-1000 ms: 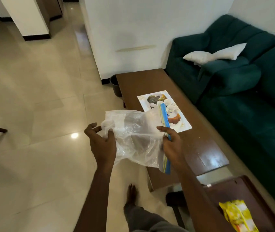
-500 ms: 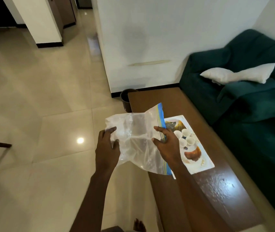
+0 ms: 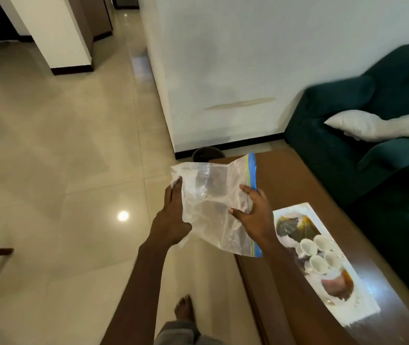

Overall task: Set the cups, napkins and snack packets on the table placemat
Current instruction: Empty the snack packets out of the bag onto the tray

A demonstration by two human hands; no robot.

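Note:
A clear plastic zip bag (image 3: 213,195) with a blue seal strip hangs in front of me, above the floor and the left edge of the brown table (image 3: 285,185). My left hand (image 3: 173,217) grips its closed bottom end. My right hand (image 3: 254,215) holds it by the seal edge, thumb across the front. The bag looks empty. On the table to the right lies a printed placemat (image 3: 362,302) picturing cups and food. No real cups, napkins or snack packets are in view.
A dark green sofa (image 3: 372,155) with a white pillow (image 3: 362,125) runs along the table's far side. A dark bin (image 3: 207,153) stands on the tiled floor by the white wall, past the table's end. My bare foot (image 3: 184,307) is at the table's left side.
The view has shifted forward and left along the table, so the placemat now lies lower right. The bag is raised flatter between both hands. The yellow snack packet seen earlier is out of view.

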